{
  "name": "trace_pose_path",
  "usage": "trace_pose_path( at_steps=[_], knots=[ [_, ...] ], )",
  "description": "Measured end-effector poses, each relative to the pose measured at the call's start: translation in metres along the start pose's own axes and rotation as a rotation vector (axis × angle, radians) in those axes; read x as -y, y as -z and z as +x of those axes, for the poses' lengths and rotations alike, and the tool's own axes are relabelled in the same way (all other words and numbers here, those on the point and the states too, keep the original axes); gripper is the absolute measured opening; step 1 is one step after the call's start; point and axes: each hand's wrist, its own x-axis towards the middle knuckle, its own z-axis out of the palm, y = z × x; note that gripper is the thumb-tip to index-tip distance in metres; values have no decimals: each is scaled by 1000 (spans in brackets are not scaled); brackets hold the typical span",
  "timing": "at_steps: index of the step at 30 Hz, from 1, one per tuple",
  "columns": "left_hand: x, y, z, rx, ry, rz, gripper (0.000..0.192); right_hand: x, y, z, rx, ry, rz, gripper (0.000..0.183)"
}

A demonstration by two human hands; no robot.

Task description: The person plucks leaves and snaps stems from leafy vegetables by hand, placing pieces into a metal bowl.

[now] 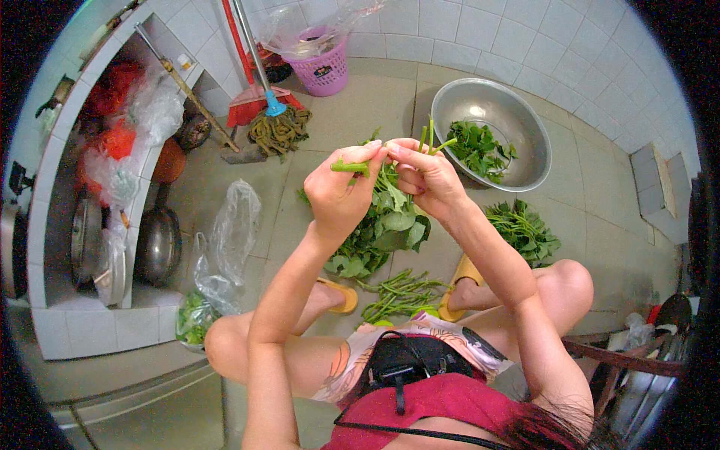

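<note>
My left hand (342, 183) and my right hand (432, 177) meet at the fingertips above the floor, both pinched. A short green stem piece (350, 167) lies in my left hand. Several cut stem ends (431, 139) stick up from my right hand. Leafy greens (402, 220) show below both hands; where the held sprigs end and the heap on the floor begins, I cannot tell. Bare green stems (402, 295) lie in a loose pile between my feet. A metal basin (534, 152) beyond my right hand contains picked leaves (478, 149).
Another bunch of greens (523, 232) lies beside my right forearm. Clear plastic bags (233, 242) and bagged greens (197, 318) are by my left knee. A mop (279, 129), a red broom (244, 104) and a purple basket bin (322, 70) stand at the wall. A wok (159, 244) leans against the tiled shelf.
</note>
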Motion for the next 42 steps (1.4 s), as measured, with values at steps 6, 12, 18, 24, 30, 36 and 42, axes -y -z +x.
trace_pose_path(
  at_steps=[6, 12, 18, 24, 30, 36, 42],
  knots=[
    [0, 0, -1, -9, 48, -12, 15, 5, 4, 4, -56, 13, 26, 12],
    [8, 0, -4, -49, 433, -214, 15, 15, 23, 15, -134, 72, -91, 13],
    [9, 6, 9, -106, 669, -373, 13, 34, 73, 35, -346, 208, -175, 18],
    [24, 7, 12, -158, 938, -573, 12, 65, 174, 46, -898, 796, -942, 33],
    [26, 2, 6, -119, 1046, -646, 19, 43, 70, 37, -303, 649, -1305, 21],
    [18, -8, 0, -13, 979, -567, 21, 9, 8, 17, -38, 893, -1347, 11],
    [10, -14, -4, -37, 921, -502, 17, 2, 9, 17, -88, 840, -1436, 13]
  ],
)
